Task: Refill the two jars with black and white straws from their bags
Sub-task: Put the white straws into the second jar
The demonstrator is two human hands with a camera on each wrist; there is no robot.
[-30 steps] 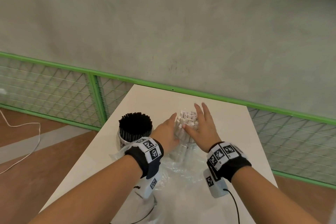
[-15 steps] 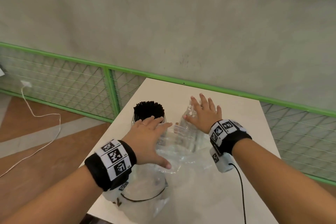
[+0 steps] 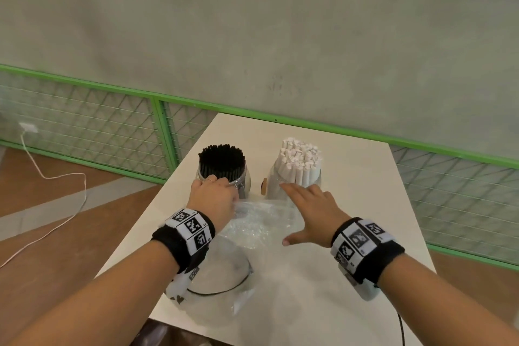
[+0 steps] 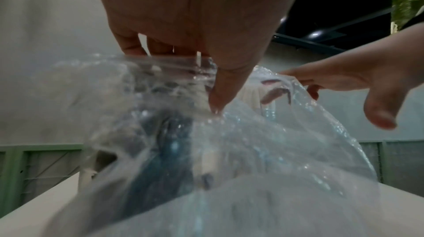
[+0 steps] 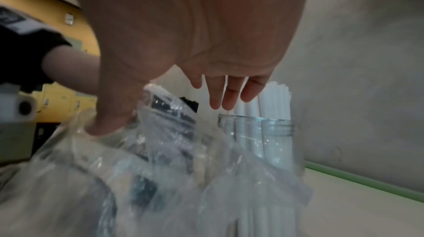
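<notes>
Two clear jars stand side by side at the far part of the white table (image 3: 351, 205): the left jar (image 3: 241, 185) is packed with black straws (image 3: 222, 161), the right jar (image 5: 259, 132) with white straws (image 3: 299, 168). A crumpled clear plastic bag (image 3: 261, 223) lies just in front of them. My left hand (image 3: 216, 185) is at the foot of the black-straw jar; in the left wrist view its thumb and curled fingers (image 4: 158, 48) pinch the bag's top edge (image 4: 165, 61). My right hand (image 3: 297, 213) hovers over the bag with straight fingers, its thumb (image 5: 110, 119) touching the plastic.
A second clear bag (image 3: 224, 284) with a black cable loop lies at the near left corner. A small brown thing (image 3: 263, 187) sits between the jars. A green mesh fence (image 3: 163, 132) and grey wall stand behind. A white cord (image 3: 56, 205) trails on the floor, left.
Both hands have left the white straws. The left hand came back and left and took hold of the bag's edge; the right hand drew back to hover over the bag.
</notes>
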